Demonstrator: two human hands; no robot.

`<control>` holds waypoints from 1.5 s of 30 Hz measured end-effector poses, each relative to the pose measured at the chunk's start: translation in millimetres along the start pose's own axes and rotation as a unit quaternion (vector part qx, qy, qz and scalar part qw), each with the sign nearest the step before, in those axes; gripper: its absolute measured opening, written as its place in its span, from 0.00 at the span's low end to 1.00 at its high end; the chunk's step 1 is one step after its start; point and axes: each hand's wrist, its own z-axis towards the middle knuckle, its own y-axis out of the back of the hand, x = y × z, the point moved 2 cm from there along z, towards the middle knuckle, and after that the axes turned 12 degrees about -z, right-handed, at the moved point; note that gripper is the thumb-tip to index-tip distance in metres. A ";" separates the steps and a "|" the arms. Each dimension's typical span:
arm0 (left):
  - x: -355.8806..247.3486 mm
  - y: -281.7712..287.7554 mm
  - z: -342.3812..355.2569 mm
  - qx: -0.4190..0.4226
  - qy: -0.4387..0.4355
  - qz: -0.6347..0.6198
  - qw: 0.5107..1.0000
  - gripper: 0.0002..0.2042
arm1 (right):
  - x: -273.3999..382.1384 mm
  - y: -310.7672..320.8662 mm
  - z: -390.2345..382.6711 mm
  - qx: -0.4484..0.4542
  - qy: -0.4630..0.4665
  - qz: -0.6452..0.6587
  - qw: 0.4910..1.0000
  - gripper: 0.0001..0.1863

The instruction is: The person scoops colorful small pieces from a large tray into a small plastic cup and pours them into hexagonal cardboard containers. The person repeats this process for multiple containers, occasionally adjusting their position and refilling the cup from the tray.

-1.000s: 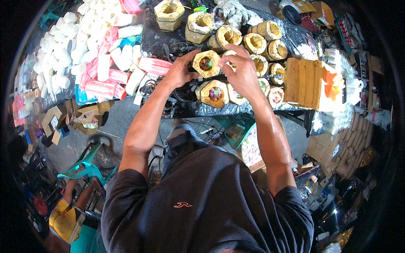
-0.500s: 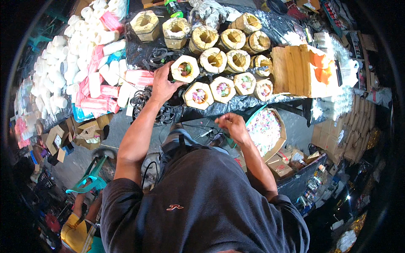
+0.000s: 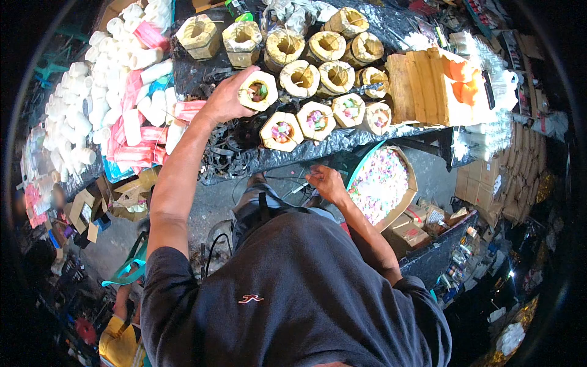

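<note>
My left hand (image 3: 227, 101) is closed around the left side of a hexagonal, pale wooden-looking mould (image 3: 273, 92). Green, red and pale pieces lie inside its round hole. Below the table's near edge, my right hand (image 3: 327, 183) hovers with its fingers curled together; whatever is between them, if anything, is too small to make out. Nearest the edge stand similar moulds holding pink, purple and green bits, among them a left one (image 3: 266, 133) and a middle one (image 3: 331, 122). Behind these stand several moulds with hollow centres, such as one at the back left (image 3: 211, 46).
White cylinders (image 3: 79, 116) and pink wrapped bundles (image 3: 150, 156) are heaped on the left. A split wooden block with an orange inside (image 3: 403, 88) lies on the right. Beneath the table edge is a box of colourful scraps (image 3: 382, 183). Another person's yellow garment (image 3: 119, 342) shows lower left.
My left hand has wrapped further around the far left side of the mould. My right hand has shifted slightly, its fingers still curled. The whole view has moved a little.
</note>
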 end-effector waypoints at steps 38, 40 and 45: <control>-102.6 114.8 -88.2 -0.355 0.037 -0.022 0.934 0.45 | 240.7 21.4 226.5 -0.092 0.212 -0.235 0.944 0.13; -99.6 111.7 -86.0 -0.352 0.037 -0.034 0.935 0.44 | 222.3 24.2 249.8 -0.061 0.232 -0.324 0.915 0.13; -102.5 111.1 -93.6 -0.361 0.059 -0.017 0.931 0.45 | 229.4 -2.9 287.5 -0.070 0.175 -0.298 0.936 0.15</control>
